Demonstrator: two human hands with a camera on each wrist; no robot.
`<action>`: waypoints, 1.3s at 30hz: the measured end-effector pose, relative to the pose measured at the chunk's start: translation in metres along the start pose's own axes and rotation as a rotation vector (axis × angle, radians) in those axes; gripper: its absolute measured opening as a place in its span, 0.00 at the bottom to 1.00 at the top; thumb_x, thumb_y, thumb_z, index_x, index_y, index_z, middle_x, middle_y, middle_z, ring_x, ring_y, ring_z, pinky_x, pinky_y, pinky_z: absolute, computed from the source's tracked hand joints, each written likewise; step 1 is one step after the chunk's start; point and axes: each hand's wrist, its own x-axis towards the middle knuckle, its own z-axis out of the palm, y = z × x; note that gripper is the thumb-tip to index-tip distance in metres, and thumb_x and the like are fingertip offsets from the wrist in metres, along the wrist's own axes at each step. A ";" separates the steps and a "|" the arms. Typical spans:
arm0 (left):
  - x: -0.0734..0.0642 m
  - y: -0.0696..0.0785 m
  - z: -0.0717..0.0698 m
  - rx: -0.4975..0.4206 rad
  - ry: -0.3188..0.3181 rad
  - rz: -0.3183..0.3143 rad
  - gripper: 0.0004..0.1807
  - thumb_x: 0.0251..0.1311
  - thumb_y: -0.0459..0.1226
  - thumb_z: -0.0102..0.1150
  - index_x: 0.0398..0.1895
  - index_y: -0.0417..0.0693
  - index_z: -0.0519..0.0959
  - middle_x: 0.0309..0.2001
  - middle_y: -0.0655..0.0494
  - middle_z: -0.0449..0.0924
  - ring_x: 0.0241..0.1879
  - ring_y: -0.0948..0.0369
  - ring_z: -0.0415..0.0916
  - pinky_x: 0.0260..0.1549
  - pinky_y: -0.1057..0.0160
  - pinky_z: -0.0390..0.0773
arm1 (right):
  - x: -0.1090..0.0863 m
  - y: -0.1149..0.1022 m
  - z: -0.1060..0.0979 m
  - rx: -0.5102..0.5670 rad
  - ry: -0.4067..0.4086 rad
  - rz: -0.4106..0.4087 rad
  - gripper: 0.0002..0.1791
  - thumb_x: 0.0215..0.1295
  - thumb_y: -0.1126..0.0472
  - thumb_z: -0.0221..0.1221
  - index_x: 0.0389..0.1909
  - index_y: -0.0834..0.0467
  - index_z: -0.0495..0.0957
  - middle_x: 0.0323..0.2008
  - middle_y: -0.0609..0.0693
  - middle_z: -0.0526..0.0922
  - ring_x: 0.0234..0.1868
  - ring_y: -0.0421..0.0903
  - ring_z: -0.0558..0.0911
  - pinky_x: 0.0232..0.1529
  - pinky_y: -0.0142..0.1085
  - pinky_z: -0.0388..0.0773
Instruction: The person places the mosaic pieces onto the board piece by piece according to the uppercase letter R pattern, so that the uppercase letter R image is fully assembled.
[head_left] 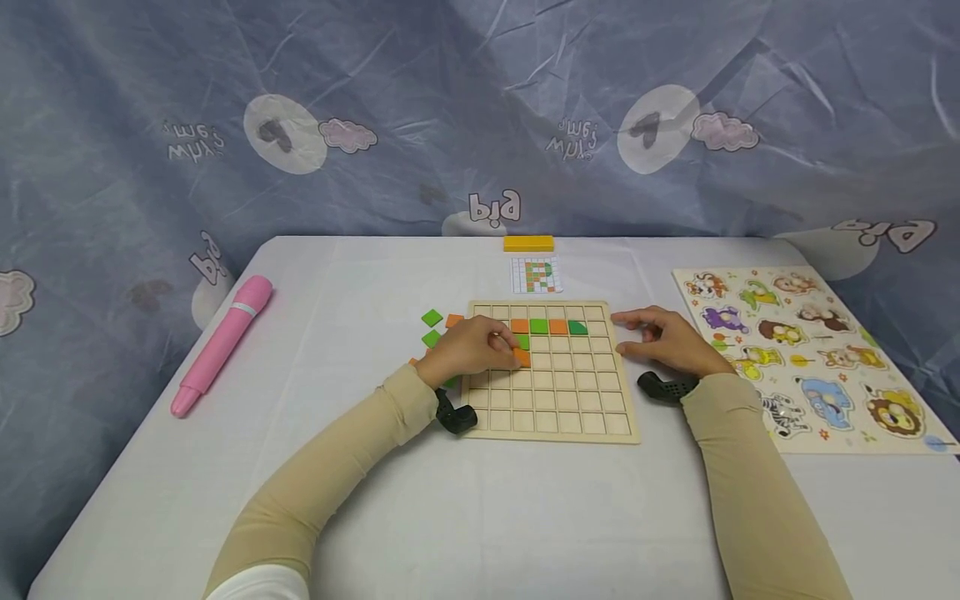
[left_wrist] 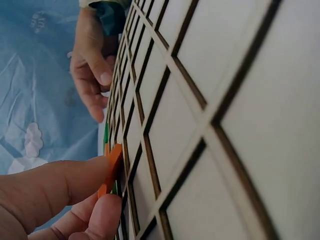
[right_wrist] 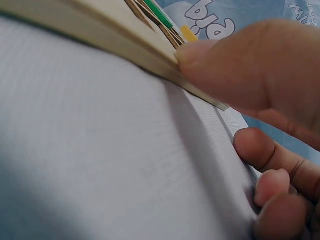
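In the head view a wooden grid board lies flat on the table. My left hand is over its left part, pinching an orange square tile between thumb and fingertip, low at a grid cell. Along the second row sit orange tiles, a green tile and a dark green piece with one curved corner. Another green tile shows just beyond the fingertips. My right hand rests at the board's right edge, thumb against the rim and fingers loosely extended.
Loose green tiles and orange tiles lie left of the board, partly hidden by my left hand. Behind it are a pattern card and a yellow block. A pink stick lies left, an animal puzzle board right.
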 end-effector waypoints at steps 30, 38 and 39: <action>-0.014 -0.006 -0.009 0.056 0.071 0.043 0.13 0.65 0.40 0.73 0.52 0.53 0.90 0.38 0.62 0.87 0.35 0.63 0.79 0.33 0.65 0.74 | 0.001 0.001 0.000 0.006 -0.004 0.016 0.30 0.69 0.62 0.73 0.69 0.66 0.80 0.53 0.61 0.77 0.37 0.44 0.69 0.38 0.33 0.68; -0.028 -0.034 -0.037 -0.091 0.076 0.114 0.16 0.71 0.38 0.66 0.58 0.46 0.88 0.45 0.55 0.87 0.40 0.57 0.82 0.38 0.63 0.80 | 0.001 0.000 0.000 -0.001 0.000 0.021 0.30 0.70 0.62 0.73 0.70 0.65 0.79 0.56 0.62 0.77 0.37 0.44 0.69 0.38 0.33 0.68; -0.029 -0.039 -0.042 -0.105 0.075 0.121 0.16 0.72 0.37 0.65 0.59 0.44 0.87 0.46 0.54 0.87 0.41 0.57 0.82 0.40 0.63 0.80 | 0.001 0.000 0.000 0.000 0.000 0.021 0.30 0.70 0.62 0.73 0.70 0.65 0.79 0.56 0.62 0.78 0.37 0.44 0.69 0.38 0.33 0.68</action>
